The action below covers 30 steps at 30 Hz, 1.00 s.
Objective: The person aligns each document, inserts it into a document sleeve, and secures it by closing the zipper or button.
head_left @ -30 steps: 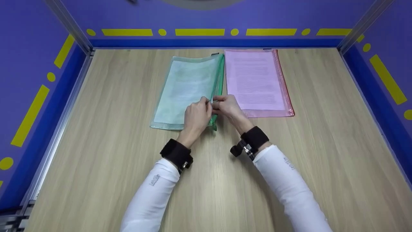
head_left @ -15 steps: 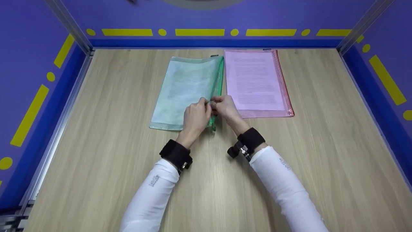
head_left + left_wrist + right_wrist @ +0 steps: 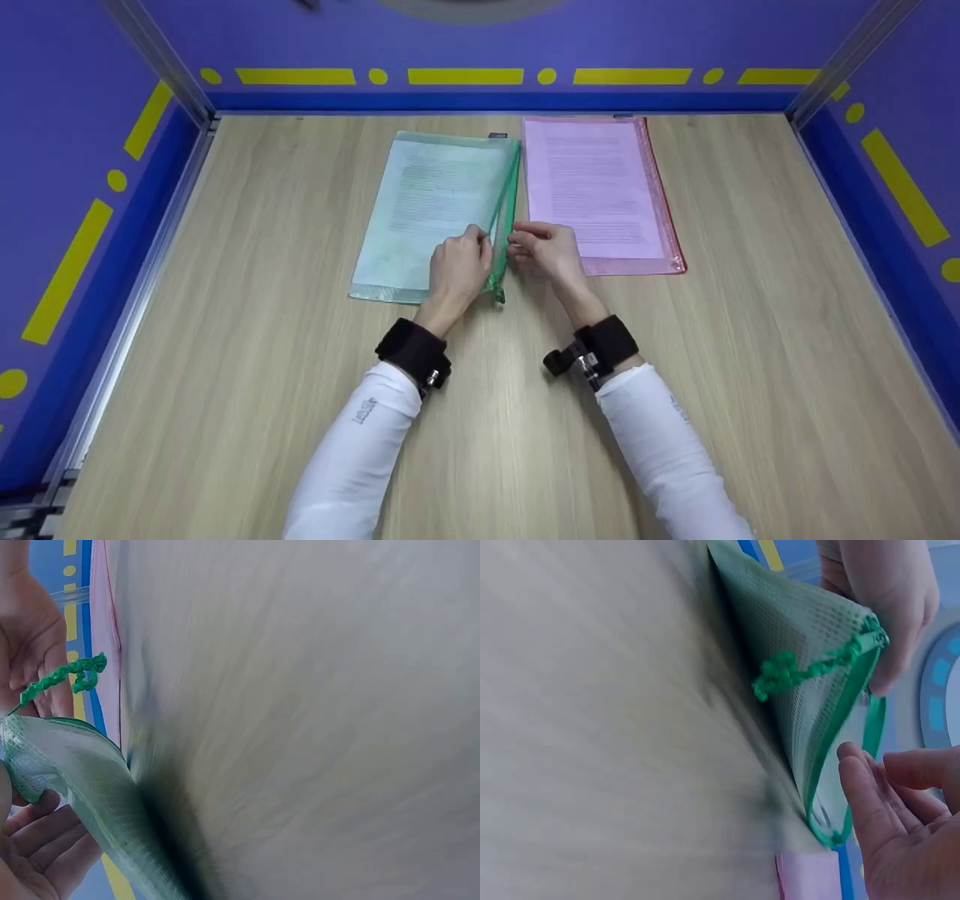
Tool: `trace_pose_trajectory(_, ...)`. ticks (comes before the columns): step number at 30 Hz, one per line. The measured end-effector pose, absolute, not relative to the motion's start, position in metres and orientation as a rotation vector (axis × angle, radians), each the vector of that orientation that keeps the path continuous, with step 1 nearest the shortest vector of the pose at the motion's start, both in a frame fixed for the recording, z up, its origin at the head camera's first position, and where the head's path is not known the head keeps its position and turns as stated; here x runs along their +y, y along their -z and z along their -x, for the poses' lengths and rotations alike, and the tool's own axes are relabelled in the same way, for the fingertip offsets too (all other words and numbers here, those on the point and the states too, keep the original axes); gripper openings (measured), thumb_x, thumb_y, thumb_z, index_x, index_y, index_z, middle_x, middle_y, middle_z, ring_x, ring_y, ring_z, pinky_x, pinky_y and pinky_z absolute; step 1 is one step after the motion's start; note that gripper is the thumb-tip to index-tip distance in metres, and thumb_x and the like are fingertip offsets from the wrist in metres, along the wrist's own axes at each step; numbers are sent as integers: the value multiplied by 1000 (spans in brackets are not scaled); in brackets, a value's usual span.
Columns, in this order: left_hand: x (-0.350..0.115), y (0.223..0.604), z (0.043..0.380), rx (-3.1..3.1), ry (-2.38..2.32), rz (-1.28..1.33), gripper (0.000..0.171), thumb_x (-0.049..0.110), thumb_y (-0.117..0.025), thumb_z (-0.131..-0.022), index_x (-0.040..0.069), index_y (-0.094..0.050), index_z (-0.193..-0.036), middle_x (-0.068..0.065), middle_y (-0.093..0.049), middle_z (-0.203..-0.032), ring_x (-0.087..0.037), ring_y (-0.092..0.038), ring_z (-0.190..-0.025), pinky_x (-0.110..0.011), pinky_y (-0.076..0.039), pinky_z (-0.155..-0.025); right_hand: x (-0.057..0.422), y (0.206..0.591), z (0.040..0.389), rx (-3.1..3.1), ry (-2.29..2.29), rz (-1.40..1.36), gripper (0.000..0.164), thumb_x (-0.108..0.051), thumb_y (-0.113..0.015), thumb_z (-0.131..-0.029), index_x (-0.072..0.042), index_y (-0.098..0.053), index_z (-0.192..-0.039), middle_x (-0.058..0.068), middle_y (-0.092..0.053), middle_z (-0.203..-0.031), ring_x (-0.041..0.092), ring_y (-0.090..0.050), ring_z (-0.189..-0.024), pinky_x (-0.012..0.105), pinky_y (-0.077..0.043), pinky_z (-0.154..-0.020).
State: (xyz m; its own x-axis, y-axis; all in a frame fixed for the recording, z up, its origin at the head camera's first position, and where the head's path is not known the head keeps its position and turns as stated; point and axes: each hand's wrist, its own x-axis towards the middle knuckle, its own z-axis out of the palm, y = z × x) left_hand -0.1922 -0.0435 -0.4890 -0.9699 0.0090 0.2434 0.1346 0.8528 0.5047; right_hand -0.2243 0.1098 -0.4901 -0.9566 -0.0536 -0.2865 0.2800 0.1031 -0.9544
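Observation:
A green mesh zipper pouch [image 3: 442, 187] lies on the table with a printed sheet inside, its zip side facing right and gaping. My left hand [image 3: 459, 266] pinches the upper edge of that mouth near the front corner. Beside the mouth is my right hand [image 3: 551, 247], fingertips right at the green zip edge. In the right wrist view the right hand's fingers [image 3: 866, 799] are extended, with the thumb apart from them. A green braided cord [image 3: 799, 671] hangs from the zip's near end; the cord [image 3: 64, 679] shows in the left wrist view too.
A pink zipper pouch [image 3: 600, 187] holding a printed sheet lies flat just right of the green one, partly under my right hand in the head view. Blue panels [image 3: 480, 45] with yellow marks border the wooden table [image 3: 262, 300] at back and sides.
My right hand, earlier up against the left, has shifted right to the zip edge. The pouch's mouth now gapes wider. My left hand has stayed at the upper edge.

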Motion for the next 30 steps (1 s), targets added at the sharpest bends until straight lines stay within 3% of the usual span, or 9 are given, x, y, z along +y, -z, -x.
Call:
trace_pose_trajectory(11, -44, 492, 197, -2868, 820, 141, 22, 17, -56, -100, 2, -71, -98, -13, -76, -83, -28, -72, -70, -41, -59, -66, 142, 491, 218, 2283, 1883, -149, 34, -13, -57, -99, 3, -63, -128, 26, -69, -120, 8, -72, -83, 31, -61, -83)
trace_pose_trajectory(17, -41, 497, 195, -2951, 828, 195, 24, 19, -56, -100, 2, -72, -103, -14, -76, -91, -28, -73, -77, -39, -60, -71, 153, 490, 217, 2359, 1853, -148, 34, -13, -56, -100, 3, -63, -129, 26, -68, -121, 21, -74, -95, 38, -60, -88)
trace_pose_trajectory(21, -41, 496, 193, -2982, 832, 222, 25, 21, -56, -100, 2, -71, -107, -14, -76, -90, -24, -71, -72, -37, -58, -67, 159, 491, 217, 2404, 1824, -120, 34, -12, -55, -100, 5, -62, -129, 26, -68, -122, 32, -72, -105, 41, -59, -89)
trace_pose_trajectory(25, -44, 492, 188, -2990, 856, 290, 26, 22, -57, -100, 2, -71, -110, -14, -76, -92, -22, -66, -68, -38, -57, -65, 165, 492, 218, 2443, 1801, -87, 33, -12, -55, -100, 4, -62, -128, 26, -69, -121, 31, -72, -104, 41, -59, -89)
trace_pose_trajectory(30, -54, 490, 180, -3069, 848, 493, 36, 32, -65, -96, 3, -67, -118, -15, -74, -112, -28, -72, -94, -41, -58, -83, 172, 493, 218, 2460, 1788, -87, 33, -11, -55, -100, 4, -63, -128, 25, -69, -120, 23, -73, -99, 39, -60, -88)
